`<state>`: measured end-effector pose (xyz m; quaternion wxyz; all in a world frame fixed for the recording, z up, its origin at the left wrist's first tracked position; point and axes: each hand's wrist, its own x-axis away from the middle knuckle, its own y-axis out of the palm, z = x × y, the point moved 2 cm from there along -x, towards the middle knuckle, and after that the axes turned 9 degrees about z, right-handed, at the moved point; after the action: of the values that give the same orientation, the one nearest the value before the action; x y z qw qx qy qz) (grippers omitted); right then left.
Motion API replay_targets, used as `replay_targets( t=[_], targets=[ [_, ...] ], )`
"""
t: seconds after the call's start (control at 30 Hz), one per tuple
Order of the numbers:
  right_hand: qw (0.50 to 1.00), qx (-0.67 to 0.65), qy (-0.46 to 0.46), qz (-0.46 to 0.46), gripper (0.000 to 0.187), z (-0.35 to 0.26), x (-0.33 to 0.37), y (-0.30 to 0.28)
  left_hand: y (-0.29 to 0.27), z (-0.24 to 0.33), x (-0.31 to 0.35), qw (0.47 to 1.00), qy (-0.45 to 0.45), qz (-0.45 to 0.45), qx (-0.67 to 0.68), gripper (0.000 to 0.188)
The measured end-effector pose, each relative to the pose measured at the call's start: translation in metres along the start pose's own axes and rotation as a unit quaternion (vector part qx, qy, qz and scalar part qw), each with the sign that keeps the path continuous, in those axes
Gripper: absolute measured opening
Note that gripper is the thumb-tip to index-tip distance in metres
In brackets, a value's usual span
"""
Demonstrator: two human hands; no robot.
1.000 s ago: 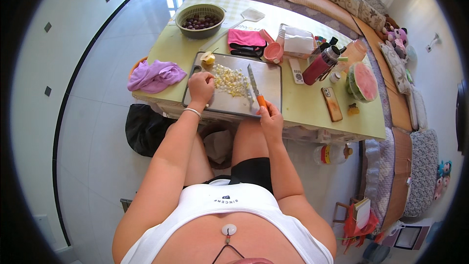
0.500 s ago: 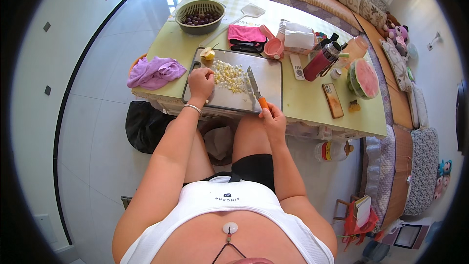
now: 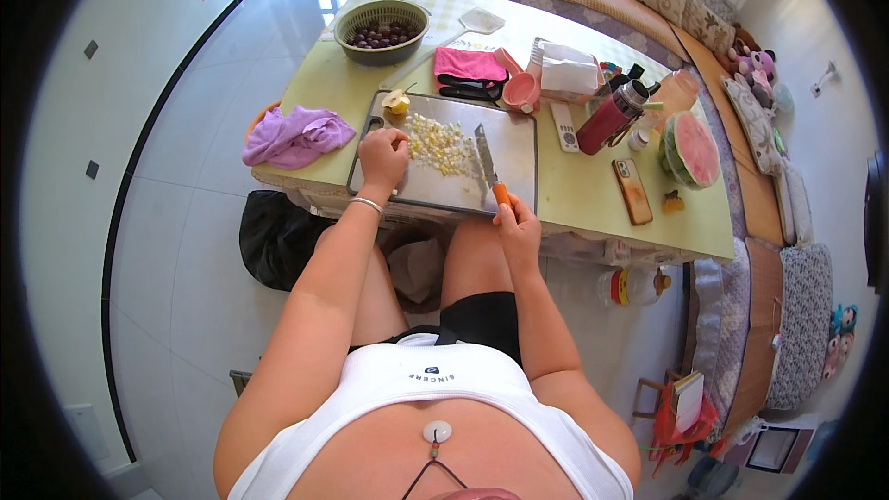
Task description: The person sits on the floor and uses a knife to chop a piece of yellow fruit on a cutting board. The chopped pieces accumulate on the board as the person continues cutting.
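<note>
My right hand (image 3: 520,224) is closed round the orange handle of a kitchen knife (image 3: 486,156). Its blade points away from me over the right half of a metal cutting board with a dark rim (image 3: 514,125). Small chopped white and yellow pieces (image 3: 440,145) lie spread on the board, left of the blade. My left hand (image 3: 383,156), its fingers curled in, rests at the board's left side beside these pieces; whatever it may hold is hidden. Just beyond it, near the far left corner, sits a cut piece of yellow-skinned fruit (image 3: 396,102) with a stem.
Left of the board lies a purple cloth (image 3: 298,137). Behind stand a green colander (image 3: 381,33) of dark round fruit and a pink cloth (image 3: 470,65). To the right are a remote (image 3: 564,127), a red thermos (image 3: 611,118), a phone (image 3: 632,191) and a cut watermelon (image 3: 690,150).
The knife's tip has shifted slightly to the right and its blade has turned a little. My left hand stays curled in the same place beside the chopped pieces.
</note>
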<state>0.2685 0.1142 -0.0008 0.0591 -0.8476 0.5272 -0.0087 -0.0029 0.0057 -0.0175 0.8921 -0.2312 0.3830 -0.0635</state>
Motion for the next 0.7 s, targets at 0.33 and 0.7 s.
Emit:
replay_targets(
  t=[0.33, 0.7],
  targets=[
    [0.999, 0.021, -0.038, 0.019, 0.031, 0.001, -0.001, 0.004, -0.001, 0.0, 0.0, 1.0, 0.002, -0.003, 0.004, 0.007],
    [0.999, -0.015, -0.026, 0.027, 0.03, -0.001, -0.005, 0.006, -0.001, 0.003, -0.002, 1.0, 0.007, 0.005, 0.013, 0.007]
  ],
)
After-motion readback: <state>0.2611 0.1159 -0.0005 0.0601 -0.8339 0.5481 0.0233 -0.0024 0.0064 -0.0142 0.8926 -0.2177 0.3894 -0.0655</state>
